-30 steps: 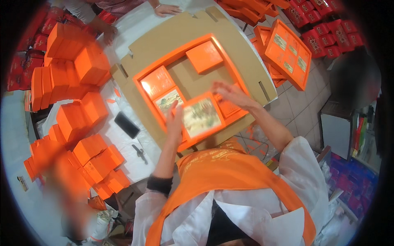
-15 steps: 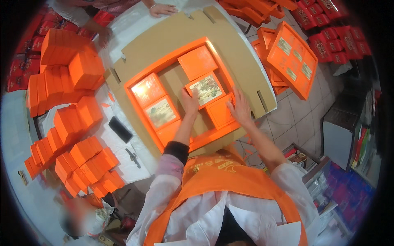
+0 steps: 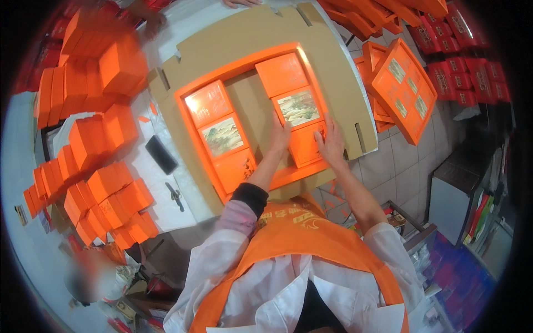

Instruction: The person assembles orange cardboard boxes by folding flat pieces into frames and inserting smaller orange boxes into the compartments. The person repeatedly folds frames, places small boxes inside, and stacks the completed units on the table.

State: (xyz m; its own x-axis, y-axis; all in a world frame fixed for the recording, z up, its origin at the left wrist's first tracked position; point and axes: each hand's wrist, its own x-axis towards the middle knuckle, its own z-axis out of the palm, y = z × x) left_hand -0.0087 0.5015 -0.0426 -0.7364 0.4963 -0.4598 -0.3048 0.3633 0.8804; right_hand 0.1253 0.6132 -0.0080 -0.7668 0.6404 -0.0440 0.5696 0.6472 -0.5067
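A shallow orange tray (image 3: 251, 59) lies on a brown cardboard sheet, with small orange boxes in two columns along its sides. In the right column, a small box with a landscape picture (image 3: 300, 107) sits between a plain orange box (image 3: 282, 75) and a lower orange box (image 3: 305, 145). My left hand (image 3: 280, 136) rests along the inner side of this column, fingers stretched out beside the picture box. On the outer side, my right hand (image 3: 331, 143) lies over the tray's right wall, its thumb spread toward the lower box. The left column holds another picture box (image 3: 223, 136).
Stacks of orange boxes (image 3: 91, 83) stand at the left, near a black phone (image 3: 161, 155) and a dark tool (image 3: 175, 195). Filled orange trays (image 3: 404, 91) lean at the right, with red packages (image 3: 461, 80) behind. Another person's hand (image 3: 242, 3) touches the far table edge.
The picture box in the right column, tilted before, now sits straight in line with its neighbours. My left hand has loosened from around it to lie flat along its side.
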